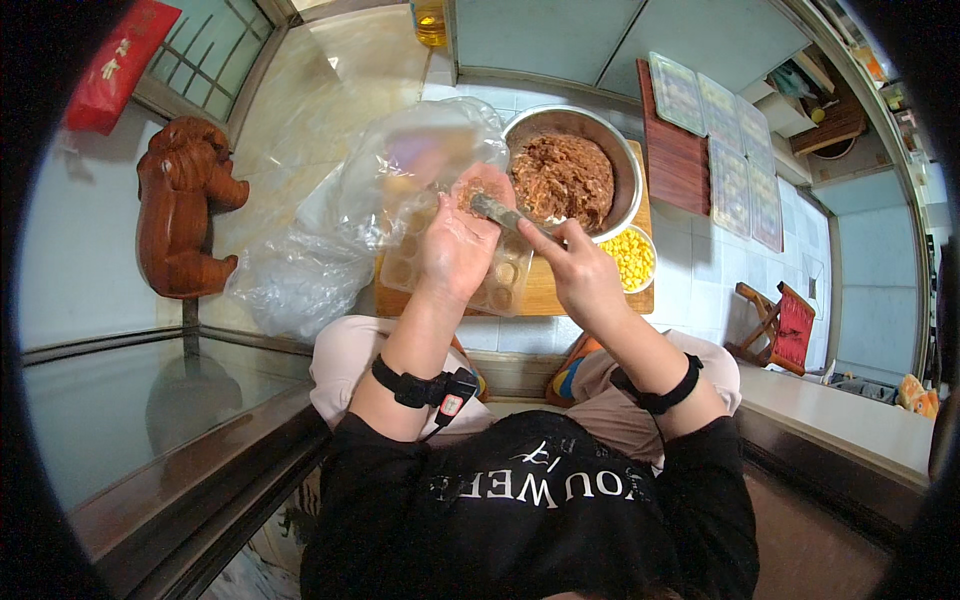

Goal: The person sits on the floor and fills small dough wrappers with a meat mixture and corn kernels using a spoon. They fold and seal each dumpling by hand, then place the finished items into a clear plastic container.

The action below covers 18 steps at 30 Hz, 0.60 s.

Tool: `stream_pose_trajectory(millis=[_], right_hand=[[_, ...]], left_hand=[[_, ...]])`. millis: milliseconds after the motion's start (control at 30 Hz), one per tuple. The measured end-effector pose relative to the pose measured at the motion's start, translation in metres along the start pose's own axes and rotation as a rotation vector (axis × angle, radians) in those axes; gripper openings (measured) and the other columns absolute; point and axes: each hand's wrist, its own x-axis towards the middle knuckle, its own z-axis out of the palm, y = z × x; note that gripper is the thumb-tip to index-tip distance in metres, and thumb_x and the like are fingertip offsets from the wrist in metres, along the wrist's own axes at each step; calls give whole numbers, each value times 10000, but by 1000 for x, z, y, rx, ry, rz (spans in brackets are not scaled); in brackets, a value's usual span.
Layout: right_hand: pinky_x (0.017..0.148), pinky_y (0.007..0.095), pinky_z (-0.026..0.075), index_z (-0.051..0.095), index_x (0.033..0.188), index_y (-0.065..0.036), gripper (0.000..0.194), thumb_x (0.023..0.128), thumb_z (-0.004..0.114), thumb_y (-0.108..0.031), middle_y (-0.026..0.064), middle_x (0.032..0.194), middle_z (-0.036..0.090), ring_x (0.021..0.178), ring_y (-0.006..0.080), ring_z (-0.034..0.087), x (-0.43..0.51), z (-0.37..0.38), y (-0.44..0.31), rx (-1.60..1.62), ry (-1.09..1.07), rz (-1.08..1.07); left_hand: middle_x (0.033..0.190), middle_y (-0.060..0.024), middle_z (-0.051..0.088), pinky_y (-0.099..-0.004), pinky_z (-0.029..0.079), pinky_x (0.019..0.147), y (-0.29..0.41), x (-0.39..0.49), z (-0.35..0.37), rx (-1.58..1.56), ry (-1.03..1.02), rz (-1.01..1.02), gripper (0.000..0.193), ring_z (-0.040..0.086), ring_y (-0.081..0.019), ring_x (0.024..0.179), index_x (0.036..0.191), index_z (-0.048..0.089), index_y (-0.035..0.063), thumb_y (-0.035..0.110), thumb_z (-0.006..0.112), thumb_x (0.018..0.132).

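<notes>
My left hand (pixel 459 255) is palm up, with a thin pinkish wrapper (pixel 495 177) lying across its fingers. A smear of minced filling (pixel 466 196) sits on the wrapper. In my right hand (pixel 581 270) is a flat narrow metal utensil (pixel 504 213), its tip resting on the filling. Just beyond, a steel bowl (pixel 636 187) holds a mound of minced meat mixture (pixel 566 180). A small white bowl of corn kernels (pixel 631 259) stands to the right. Beneath my left wrist is a clear plastic tray (pixel 510 285) with round hollows, partly hidden by the forearm.
Clear plastic bags (pixel 315 247) spread over the left side of the wooden board (pixel 555 296). Several lidded clear containers (pixel 731 165) lie on a reddish board (pixel 675 165) at the right. A folding stool (pixel 791 330) and a carved wooden figure (pixel 180 210) flank the area.
</notes>
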Motion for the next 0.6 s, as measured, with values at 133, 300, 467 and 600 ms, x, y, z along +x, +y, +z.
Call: stream_pose_trajectory(millis=[133,300,467,600], right_hand=[[545,344,465,553,1220,-177,582,687,519,54,94,829,484,648,251,552,-2,-1,0,-79,-45,-61],[546,344,462,554,1215,-155,554,704,510,55,99,816,491,647,258,550,-4,-21,4,-61,-69,-6],[555,350,464,558,1210,-167,532,723,510,42,103,825,501,652,264,555,6,-12,-5,27,-46,-28],[583,350,483,576,1187,-184,518,713,511,12,101,815,486,692,255,567,7,-14,-4,-37,-111,-107]], left_hand=[[1281,-164,440,-422,302,1041,2,-3,0,-51,65,-16,536,417,-280,1198,1259,391,-27,347,127,980],[1207,-155,482,-438,342,1022,7,3,-6,-94,47,37,537,454,-293,1149,1232,407,-19,353,113,980],[1219,-159,477,-457,338,1031,0,0,0,-131,-16,-26,529,449,-298,1162,1241,390,-17,354,119,979],[1264,-186,463,-454,288,1065,8,-2,1,-167,12,-28,562,406,-313,1217,1279,351,-57,348,106,976]])
